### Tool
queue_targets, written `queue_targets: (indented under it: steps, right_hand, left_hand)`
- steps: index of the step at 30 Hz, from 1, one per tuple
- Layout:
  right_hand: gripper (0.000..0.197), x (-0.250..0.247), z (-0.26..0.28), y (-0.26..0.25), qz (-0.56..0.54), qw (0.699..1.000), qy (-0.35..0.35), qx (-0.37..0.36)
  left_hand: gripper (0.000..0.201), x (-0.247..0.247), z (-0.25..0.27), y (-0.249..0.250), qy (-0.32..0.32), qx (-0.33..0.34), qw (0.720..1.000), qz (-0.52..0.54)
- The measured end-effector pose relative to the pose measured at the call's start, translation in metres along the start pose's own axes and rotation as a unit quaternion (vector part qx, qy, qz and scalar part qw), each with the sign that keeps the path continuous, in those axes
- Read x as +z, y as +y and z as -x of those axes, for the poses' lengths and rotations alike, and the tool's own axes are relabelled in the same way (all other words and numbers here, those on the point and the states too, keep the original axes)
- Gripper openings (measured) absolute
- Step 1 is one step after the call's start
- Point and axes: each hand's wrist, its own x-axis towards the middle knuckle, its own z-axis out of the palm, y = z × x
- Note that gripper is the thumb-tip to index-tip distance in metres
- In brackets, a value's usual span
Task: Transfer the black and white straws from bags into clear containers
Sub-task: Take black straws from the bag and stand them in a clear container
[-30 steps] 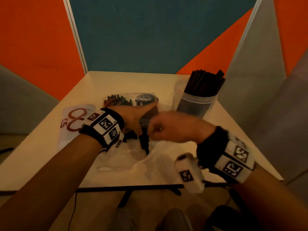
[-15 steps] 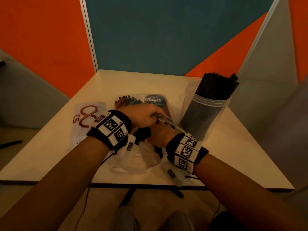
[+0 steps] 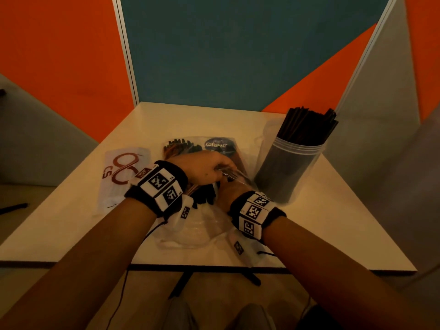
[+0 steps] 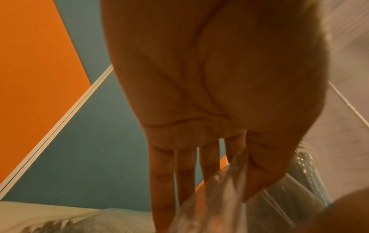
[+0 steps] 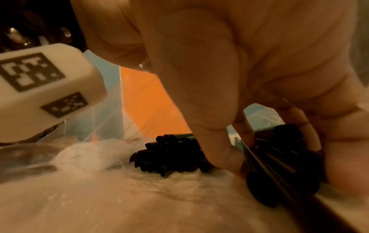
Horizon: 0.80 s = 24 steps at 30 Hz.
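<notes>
A clear plastic bag (image 3: 195,229) of black straws (image 3: 204,196) lies open on the table between my wrists. My left hand (image 3: 204,167) pinches the bag's upper film (image 4: 229,178) between thumb and forefinger and holds it up. My right hand (image 3: 226,191) reaches inside the bag, where its thumb and fingers grip a bunch of black straws (image 5: 279,165). More black straws (image 5: 169,154) lie loose in the bag beside it. A clear container (image 3: 285,172) packed with black straws (image 3: 307,127) stands upright at the right.
A second bag of dark straws with a blue round label (image 3: 219,146) lies behind my hands. A flat bag with a red printed logo (image 3: 121,172) lies at the left. Orange, teal and grey partition walls close in the table (image 3: 333,225) on three sides.
My right hand turned over and went into the bag under the film, closing on straws. My left hand went from a flat reach to pinching the bag's film.
</notes>
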Motion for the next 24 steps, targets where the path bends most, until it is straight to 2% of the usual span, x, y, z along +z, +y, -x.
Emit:
queue_targets:
  steps: [4, 7, 10, 13, 17, 21, 24]
  right_hand:
    - [0.062, 0.003, 0.001, 0.008, 0.009, 0.999, 0.014, -0.028]
    - [0.069, 0.009, 0.002, 0.005, -0.012, 1.000, 0.024, -0.008]
    - [0.059, 0.008, 0.005, 0.003, -0.017, 0.999, 0.031, -0.021]
    - [0.044, 0.004, 0.014, 0.005, -0.003, 0.996, 0.041, -0.082]
    - [0.045, -0.006, 0.036, 0.009, 0.012, 0.992, 0.061, -0.114]
    - [0.033, -0.030, 0.074, 0.019, 0.004, 0.986, 0.054, -0.159]
    - [0.031, -0.046, 0.087, 0.029, -0.014, 0.988, 0.014, -0.155]
  left_hand:
    - [0.045, 0.001, 0.000, 0.002, 0.003, 0.003, 1.000, -0.001]
    - [0.045, 0.001, 0.000, 0.002, 0.006, 0.003, 1.000, -0.002]
    - [0.045, 0.001, -0.001, 0.000, 0.006, -0.002, 1.000, -0.001]
    - [0.045, 0.002, -0.002, -0.002, 0.006, -0.006, 1.000, 0.004]
    - [0.046, 0.007, -0.008, -0.007, 0.004, -0.014, 1.000, 0.009]
    - [0.052, 0.014, -0.012, -0.013, 0.002, 0.002, 1.000, 0.009]
    - [0.053, 0.017, -0.014, -0.015, 0.011, 0.009, 1.000, 0.000]
